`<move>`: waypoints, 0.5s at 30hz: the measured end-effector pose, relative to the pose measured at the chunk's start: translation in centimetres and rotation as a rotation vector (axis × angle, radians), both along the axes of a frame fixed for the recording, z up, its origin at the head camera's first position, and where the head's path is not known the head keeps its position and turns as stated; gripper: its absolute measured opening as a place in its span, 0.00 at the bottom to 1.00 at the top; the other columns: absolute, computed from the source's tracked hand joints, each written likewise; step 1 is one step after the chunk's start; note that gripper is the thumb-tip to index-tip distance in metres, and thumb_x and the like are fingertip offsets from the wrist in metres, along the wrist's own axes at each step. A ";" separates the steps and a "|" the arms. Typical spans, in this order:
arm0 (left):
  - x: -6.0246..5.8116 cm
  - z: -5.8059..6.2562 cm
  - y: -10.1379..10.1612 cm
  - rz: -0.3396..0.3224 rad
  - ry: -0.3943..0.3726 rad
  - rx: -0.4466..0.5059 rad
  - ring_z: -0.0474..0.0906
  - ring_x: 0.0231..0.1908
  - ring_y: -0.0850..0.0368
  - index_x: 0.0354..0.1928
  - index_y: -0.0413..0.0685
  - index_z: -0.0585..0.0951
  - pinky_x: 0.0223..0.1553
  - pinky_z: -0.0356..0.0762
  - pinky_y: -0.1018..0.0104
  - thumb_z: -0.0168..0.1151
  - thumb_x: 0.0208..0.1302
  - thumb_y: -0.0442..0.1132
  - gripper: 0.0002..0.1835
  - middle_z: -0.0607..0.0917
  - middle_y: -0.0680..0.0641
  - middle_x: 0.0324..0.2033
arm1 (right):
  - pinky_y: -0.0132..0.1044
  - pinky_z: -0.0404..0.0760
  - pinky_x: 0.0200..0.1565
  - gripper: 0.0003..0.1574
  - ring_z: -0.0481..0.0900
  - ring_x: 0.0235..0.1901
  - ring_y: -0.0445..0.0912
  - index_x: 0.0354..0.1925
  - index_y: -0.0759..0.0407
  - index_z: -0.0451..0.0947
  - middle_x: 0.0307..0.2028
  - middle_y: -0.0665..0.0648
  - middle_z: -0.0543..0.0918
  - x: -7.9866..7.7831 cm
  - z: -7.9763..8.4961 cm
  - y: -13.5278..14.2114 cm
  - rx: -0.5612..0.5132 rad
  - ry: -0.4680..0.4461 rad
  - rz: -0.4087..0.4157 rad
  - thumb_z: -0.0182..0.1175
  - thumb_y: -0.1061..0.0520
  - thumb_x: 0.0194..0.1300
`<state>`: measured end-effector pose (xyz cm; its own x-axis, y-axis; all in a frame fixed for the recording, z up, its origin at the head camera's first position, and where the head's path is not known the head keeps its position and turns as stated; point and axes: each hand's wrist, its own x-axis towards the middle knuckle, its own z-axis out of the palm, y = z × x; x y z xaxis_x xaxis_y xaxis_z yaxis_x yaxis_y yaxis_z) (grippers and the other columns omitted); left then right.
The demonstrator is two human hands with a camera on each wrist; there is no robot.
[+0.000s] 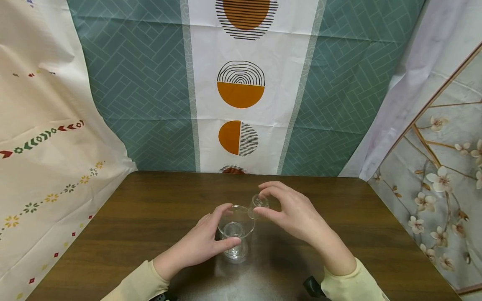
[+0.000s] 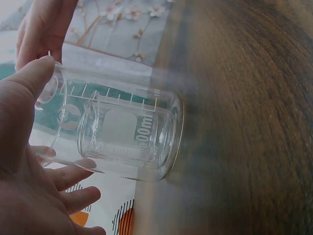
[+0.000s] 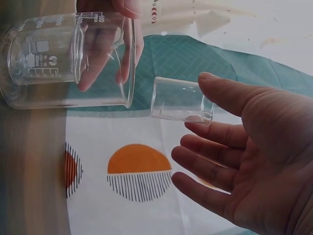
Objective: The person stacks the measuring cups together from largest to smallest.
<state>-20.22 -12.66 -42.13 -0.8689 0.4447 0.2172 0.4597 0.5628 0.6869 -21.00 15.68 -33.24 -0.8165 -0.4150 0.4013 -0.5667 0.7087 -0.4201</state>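
Observation:
A large clear glass beaker [image 1: 247, 229] with white volume markings stands upright on the brown table. My left hand [image 1: 197, 244] holds it at the left side, thumb and fingers round its upper part. Inside it sits a medium glass beaker [image 3: 51, 61], also marked in white. My right hand [image 1: 297, 213] pinches a small clear glass beaker [image 3: 178, 100] by one end, between thumb and index finger. That small beaker is raised beside the large one's rim, on the right; in the right wrist view a gap shows between them. My right hand's other fingers are spread free.
The dark wooden table [image 1: 158, 209] extends to both sides and behind the beakers. A green and white patterned cloth [image 1: 150, 83] hangs at its back edge. Cream fabric [image 1: 49, 167] drapes on the left, flowered fabric [image 1: 433, 196] on the right.

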 end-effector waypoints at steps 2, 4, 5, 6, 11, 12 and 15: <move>0.0 0.0 0.0 -0.002 0.002 0.001 0.73 0.70 0.37 0.81 0.58 0.63 0.68 0.71 0.33 0.76 0.69 0.65 0.48 0.81 0.48 0.70 | 0.56 0.82 0.63 0.18 0.83 0.66 0.47 0.52 0.46 0.89 0.67 0.43 0.84 0.1 0.0 -0.2 -0.006 0.004 0.009 0.77 0.41 0.71; 0.0 0.0 0.0 -0.004 0.004 0.003 0.73 0.70 0.38 0.81 0.57 0.63 0.68 0.71 0.33 0.76 0.69 0.65 0.48 0.81 0.48 0.70 | 0.56 0.82 0.63 0.18 0.83 0.66 0.48 0.52 0.46 0.89 0.67 0.44 0.84 0.1 0.0 -0.3 -0.014 0.008 0.016 0.78 0.41 0.71; 0.0 0.0 0.0 -0.005 0.006 0.003 0.73 0.70 0.38 0.81 0.57 0.63 0.68 0.71 0.33 0.76 0.69 0.65 0.48 0.81 0.48 0.70 | 0.56 0.82 0.63 0.18 0.83 0.66 0.47 0.52 0.47 0.89 0.67 0.44 0.83 0.2 -0.1 -0.4 -0.017 0.009 0.017 0.78 0.42 0.70; 0.0 0.0 0.0 -0.006 0.007 0.004 0.73 0.70 0.37 0.81 0.57 0.63 0.68 0.71 0.33 0.75 0.69 0.65 0.48 0.81 0.48 0.70 | 0.56 0.83 0.63 0.18 0.83 0.66 0.47 0.52 0.47 0.89 0.67 0.43 0.83 0.2 -0.1 -0.5 -0.019 0.008 0.017 0.78 0.41 0.70; 0.0 0.0 0.0 -0.010 0.011 0.004 0.73 0.71 0.38 0.81 0.59 0.63 0.68 0.70 0.33 0.75 0.70 0.65 0.47 0.81 0.48 0.70 | 0.53 0.84 0.62 0.19 0.83 0.65 0.45 0.52 0.46 0.88 0.67 0.42 0.83 0.3 -0.3 -1.0 -0.021 0.003 0.020 0.79 0.41 0.69; 0.0 0.0 0.0 -0.009 0.012 0.004 0.73 0.71 0.38 0.81 0.59 0.63 0.68 0.70 0.33 0.75 0.70 0.65 0.47 0.81 0.48 0.70 | 0.53 0.84 0.61 0.19 0.83 0.65 0.44 0.52 0.45 0.88 0.67 0.41 0.82 0.4 -0.4 -1.1 -0.021 0.003 0.022 0.79 0.40 0.69; 0.0 0.0 0.0 -0.009 0.014 0.002 0.73 0.71 0.39 0.81 0.60 0.63 0.69 0.70 0.33 0.75 0.70 0.65 0.47 0.80 0.49 0.70 | 0.52 0.84 0.61 0.19 0.82 0.66 0.43 0.52 0.45 0.88 0.67 0.41 0.83 0.4 -0.6 -1.4 -0.028 0.012 0.033 0.79 0.41 0.69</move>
